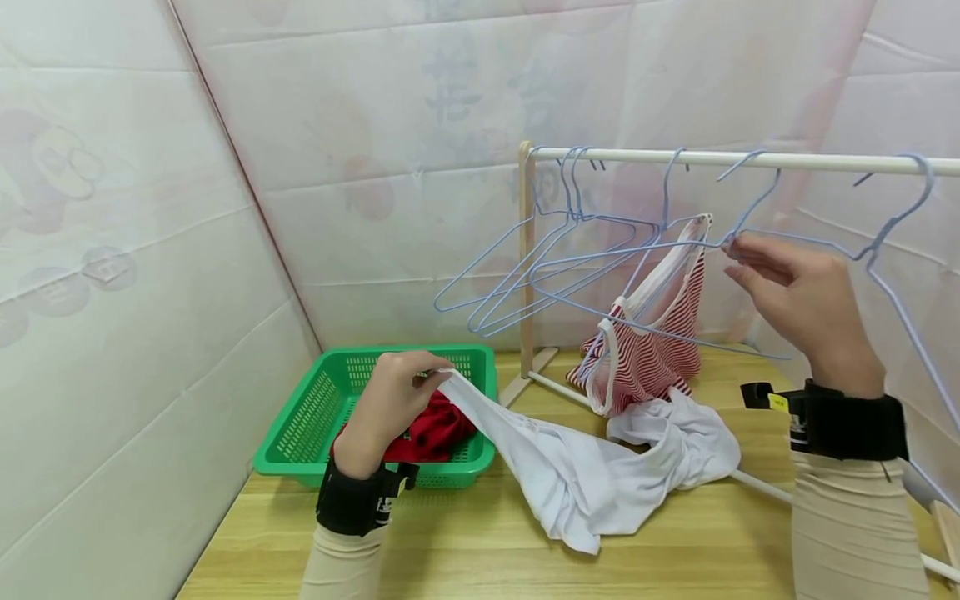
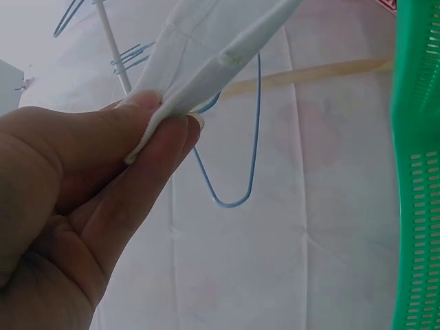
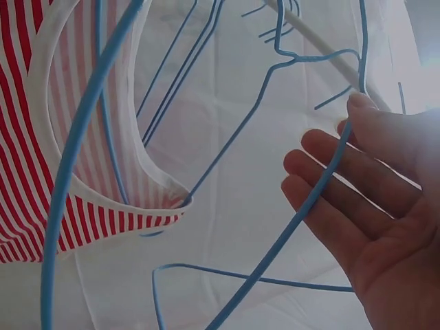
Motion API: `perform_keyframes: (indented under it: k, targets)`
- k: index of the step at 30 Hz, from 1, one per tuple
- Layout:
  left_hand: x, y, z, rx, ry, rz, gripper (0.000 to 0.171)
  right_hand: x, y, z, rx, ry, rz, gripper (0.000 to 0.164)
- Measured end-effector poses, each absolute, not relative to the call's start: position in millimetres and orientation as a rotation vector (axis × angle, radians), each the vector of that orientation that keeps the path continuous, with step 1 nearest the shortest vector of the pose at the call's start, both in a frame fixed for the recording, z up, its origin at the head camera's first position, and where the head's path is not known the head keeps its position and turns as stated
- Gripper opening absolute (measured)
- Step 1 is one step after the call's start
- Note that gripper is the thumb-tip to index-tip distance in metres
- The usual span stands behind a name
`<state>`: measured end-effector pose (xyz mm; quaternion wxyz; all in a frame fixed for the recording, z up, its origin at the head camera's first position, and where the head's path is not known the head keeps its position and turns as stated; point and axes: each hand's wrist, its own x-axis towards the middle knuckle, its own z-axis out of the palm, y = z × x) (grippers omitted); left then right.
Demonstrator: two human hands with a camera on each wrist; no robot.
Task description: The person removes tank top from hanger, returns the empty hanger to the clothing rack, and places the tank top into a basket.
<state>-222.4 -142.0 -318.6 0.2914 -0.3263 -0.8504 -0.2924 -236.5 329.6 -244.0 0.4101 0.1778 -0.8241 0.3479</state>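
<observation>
My left hand pinches one edge of a white garment between thumb and fingers. The left wrist view shows the white cloth stretching away from those fingertips. The rest of the garment lies crumpled on the table. My right hand pinches the neck of a blue wire hanger, whose hook is at the rail. In the right wrist view the thumb and index finger meet at the wire. Behind this hanger, a red-and-white striped sleeveless top hangs from another blue hanger.
A white rail on a wooden post carries several blue hangers. To the left stands a green basket with red cloth inside. The wooden table lies beneath. Another hanger hangs at the far right.
</observation>
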Motion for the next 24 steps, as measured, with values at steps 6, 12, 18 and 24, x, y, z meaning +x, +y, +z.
perform_keyframes:
  k: [6, 12, 18, 24]
  targets:
    - [-224, -148, -318, -0.838, -2.275, -0.772, 0.012, -228, 333, -249, 0.418, -2.054, 0.819, 0.036]
    - [-225, -155, -317, -0.808, -2.274, -0.764, 0.014, -227, 336, -253, 0.392, -2.053, 0.778, 0.033]
    - [-227, -162, -314, -0.800, -2.255, -0.763, 0.013, -226, 337, -257, 0.395, -2.060, 0.804, 0.034]
    - [-231, -170, -313, -0.784, -2.223, -0.752, 0.013, -226, 333, -257, 0.482, -1.991, 0.826, 0.038]
